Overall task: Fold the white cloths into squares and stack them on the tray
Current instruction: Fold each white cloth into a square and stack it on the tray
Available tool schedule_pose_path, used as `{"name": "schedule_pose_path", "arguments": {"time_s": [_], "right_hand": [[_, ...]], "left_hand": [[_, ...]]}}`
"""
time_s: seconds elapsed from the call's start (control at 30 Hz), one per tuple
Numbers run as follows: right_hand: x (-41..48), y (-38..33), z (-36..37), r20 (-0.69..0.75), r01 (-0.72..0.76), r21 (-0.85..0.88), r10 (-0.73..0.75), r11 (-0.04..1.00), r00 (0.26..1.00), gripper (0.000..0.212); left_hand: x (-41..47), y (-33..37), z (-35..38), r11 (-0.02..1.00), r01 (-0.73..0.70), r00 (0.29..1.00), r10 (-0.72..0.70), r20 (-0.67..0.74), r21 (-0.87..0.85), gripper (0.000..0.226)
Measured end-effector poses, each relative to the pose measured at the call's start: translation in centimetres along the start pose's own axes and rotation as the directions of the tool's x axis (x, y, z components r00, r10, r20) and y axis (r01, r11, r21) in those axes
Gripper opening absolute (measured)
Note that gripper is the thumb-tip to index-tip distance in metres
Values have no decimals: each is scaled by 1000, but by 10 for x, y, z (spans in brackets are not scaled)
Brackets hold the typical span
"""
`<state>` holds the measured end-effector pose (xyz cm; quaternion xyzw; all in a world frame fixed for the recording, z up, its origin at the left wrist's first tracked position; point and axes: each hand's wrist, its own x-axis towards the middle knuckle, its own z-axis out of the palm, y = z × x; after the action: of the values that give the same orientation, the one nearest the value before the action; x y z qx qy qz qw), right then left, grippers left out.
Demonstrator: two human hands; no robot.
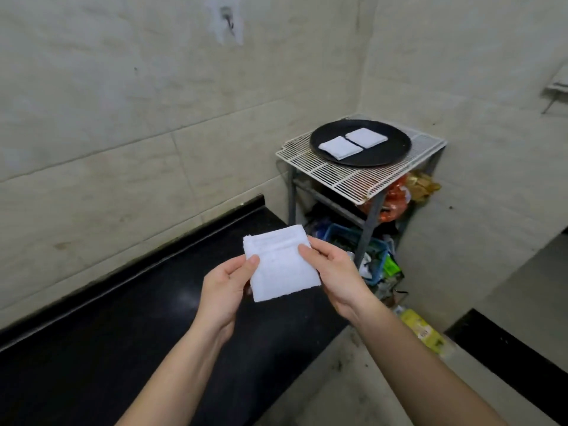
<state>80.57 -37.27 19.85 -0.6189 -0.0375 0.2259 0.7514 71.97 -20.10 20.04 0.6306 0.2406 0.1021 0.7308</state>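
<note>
White wire rack [362,176], black tray [381,156] on it

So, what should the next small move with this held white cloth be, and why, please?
Probably carry the folded white cloth, pinched between left hand and right hand, to the round black tray: it looks square already, and two folded cloths lie there.

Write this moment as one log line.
step: folding | left hand: pinches white cloth | right hand: pinches same cloth | tray: two folded cloths side by side

Single head-worn view, wide-angle, facing forward and down — close above the forearms.
</note>
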Motion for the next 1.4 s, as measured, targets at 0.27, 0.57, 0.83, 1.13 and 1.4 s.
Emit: {"name": "schedule_pose_path", "arguments": {"time_s": [0.27,0.57,0.83,1.13,1.4], "right_hand": [[82,-72,-113,-259,92,-44,-100,995,961,27],[153,-105,-230,-358,116,21,-101,993,928,27],[259,-141,-327,-179,32,-43,-39,999,983,23],[372,-192,-338,161,-155,-98,169,983,972,24],[452,-190,-298,172,-55,-383,130,922,977,40]], "left_hand": [[113,30,141,1000,-26,975,28,219,-9,21],[184,43,274,1000,2,946,3,323,-16,18],[251,34,379,998,50,995,-46,91,-36,16],[296,61,412,986,96,959,-129,-252,-137,20],[367,66,383,995,100,931,-96,-353,-6,33]]}}
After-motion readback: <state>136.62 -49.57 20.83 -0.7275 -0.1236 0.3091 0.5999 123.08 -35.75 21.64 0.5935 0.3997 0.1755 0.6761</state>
